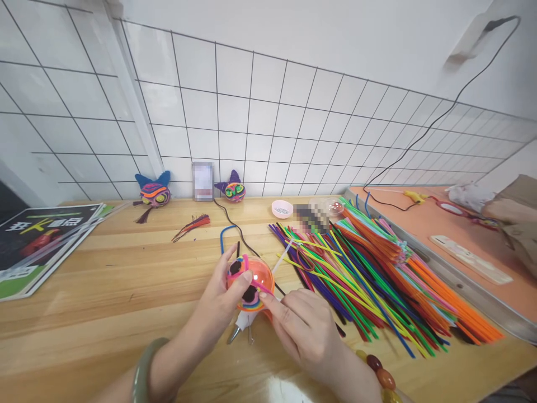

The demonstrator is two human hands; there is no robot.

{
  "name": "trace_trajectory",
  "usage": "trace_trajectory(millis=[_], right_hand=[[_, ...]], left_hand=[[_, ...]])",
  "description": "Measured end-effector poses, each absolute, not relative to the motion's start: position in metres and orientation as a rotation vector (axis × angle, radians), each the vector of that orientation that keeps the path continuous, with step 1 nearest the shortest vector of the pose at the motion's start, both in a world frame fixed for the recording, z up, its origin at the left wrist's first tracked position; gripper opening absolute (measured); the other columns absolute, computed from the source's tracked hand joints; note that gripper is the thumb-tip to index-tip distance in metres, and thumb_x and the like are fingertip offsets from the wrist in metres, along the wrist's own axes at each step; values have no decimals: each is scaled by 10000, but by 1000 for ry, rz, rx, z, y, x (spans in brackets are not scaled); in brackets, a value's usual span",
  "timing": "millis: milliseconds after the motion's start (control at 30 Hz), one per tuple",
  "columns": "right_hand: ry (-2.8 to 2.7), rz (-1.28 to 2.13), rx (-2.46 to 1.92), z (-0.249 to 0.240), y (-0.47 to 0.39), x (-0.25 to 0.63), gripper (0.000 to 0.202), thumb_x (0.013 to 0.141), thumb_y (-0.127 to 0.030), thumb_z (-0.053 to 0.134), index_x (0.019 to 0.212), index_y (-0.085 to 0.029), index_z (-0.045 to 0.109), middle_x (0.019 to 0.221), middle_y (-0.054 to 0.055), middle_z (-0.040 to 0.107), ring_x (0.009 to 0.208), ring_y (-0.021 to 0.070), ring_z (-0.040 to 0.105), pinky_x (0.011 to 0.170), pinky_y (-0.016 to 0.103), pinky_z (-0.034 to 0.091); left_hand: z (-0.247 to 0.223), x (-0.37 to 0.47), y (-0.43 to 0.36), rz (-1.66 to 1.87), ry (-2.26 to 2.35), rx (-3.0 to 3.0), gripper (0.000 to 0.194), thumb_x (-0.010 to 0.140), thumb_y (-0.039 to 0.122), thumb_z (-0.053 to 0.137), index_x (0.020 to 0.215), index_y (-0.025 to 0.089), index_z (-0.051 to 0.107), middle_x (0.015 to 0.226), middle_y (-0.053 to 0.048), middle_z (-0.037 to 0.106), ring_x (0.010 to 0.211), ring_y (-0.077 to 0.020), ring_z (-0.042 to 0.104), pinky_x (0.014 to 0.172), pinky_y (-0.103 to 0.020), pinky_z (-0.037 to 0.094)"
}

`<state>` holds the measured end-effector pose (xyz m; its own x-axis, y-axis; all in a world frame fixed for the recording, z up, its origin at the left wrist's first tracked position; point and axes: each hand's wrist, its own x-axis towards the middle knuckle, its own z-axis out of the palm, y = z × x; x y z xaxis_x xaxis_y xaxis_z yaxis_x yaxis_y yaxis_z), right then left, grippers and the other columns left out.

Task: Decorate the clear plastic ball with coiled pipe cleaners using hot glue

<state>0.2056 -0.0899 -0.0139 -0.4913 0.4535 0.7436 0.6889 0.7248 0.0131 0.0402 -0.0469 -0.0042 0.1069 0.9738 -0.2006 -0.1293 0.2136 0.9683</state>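
One orange ball between both hands, in contact with each

To the left of my left fingers, a broad stretch of bare pale wooden tabletop lets a hand slide sideways, as far as the glossy black-and-green printed magazine. Just beyond my fingertips, a bent blue fuzzy stem and a thin black cable cross the way forward. Right of my right fingers, a wide heap of multicoloured fuzzy stems blocks low passage. Below the ball between my fingers, a white tool with a metal tip takes up the near side.
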Motion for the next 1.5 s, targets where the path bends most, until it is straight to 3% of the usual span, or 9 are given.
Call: trace_trajectory(millis=[400,733,1033,1267,1500], right_hand=[[-2191,-423,-877,-14,-90,207,273,872,-29,482,1118,-49,600,626,53,607,559,165,504,501,294,323],[-2186,-414,-865,-14,-90,208,282,865,-27,492,1128,-38,594,632,59,612,564,170,514,493,297,331],[-2184,-417,-858,-14,-89,208,264,873,-30,484,1109,-55,600,620,46,603,552,161,517,489,288,344],[-2174,-452,-868,-13,-88,209,275,878,-38,458,1110,-85,600,607,24,587,539,147,515,484,279,337],[-2184,-421,-889,-16,-87,209,280,866,-16,472,1098,-58,623,618,33,582,551,160,518,485,295,333]], left_hand=[[-5,42,-48,1025,1122,909,772,785,410,645,1450,174,330,1226,-140,600,1121,-283,552,912,-361,440],[-6,43,-48,1084,1067,811,835,684,374,750,1415,168,402,1093,-129,669,995,-283,624,848,-378,487],[-11,41,-45,1052,1020,817,865,713,372,732,1451,174,326,1271,-161,579,1111,-295,574,897,-382,466],[-9,42,-48,1077,1025,759,809,671,345,763,1395,185,439,1156,-141,652,950,-273,644,767,-344,519],[-3,48,-50,1032,1074,688,677,775,289,670,1394,210,408,1317,-133,564,957,-224,629,639,-267,537]])
